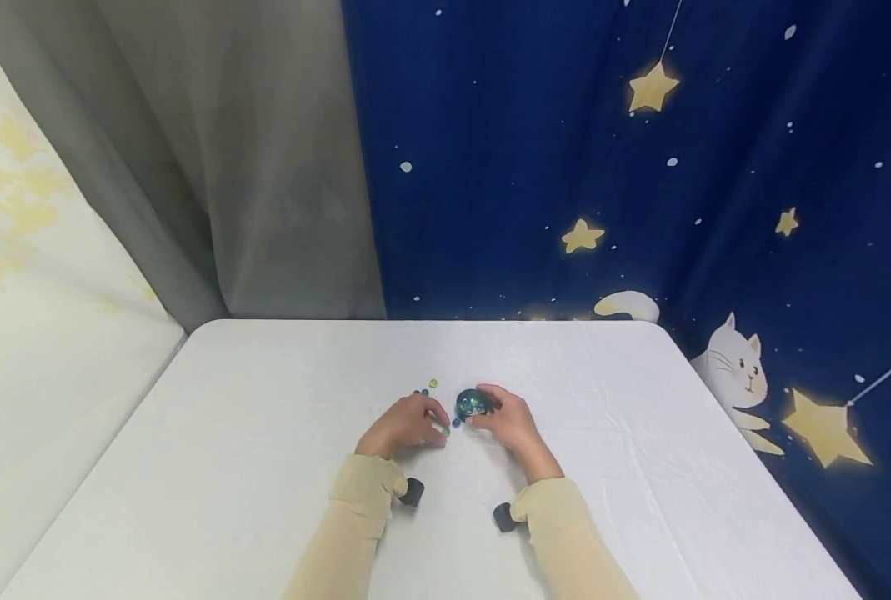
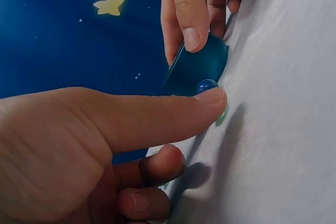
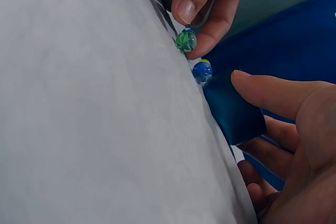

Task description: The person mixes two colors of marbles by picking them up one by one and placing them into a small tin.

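My right hand [image 1: 508, 418] grips a small round teal cup [image 3: 233, 109] by its side, thumb on the near wall and fingers behind. Several glass marbles show inside the cup in the head view. Close beside the cup on the table lies a blue marble [image 3: 202, 71]. A clear green-swirled marble [image 3: 186, 40] is between the thumb and forefinger tips of my left hand [image 1: 407, 423], with the thumb apart from it. In the left wrist view the left thumb [image 2: 168, 116] partly hides both marbles.
Beyond the left hand lie a yellow-green marble [image 1: 433, 383] and blue marbles [image 1: 425, 392], partly behind the fingers. The white-covered table [image 1: 265, 400] ends at a grey curtain [image 1: 287, 167] and a blue starry curtain [image 1: 490, 167]. Black devices [image 1: 412, 492] sit at both wrists.
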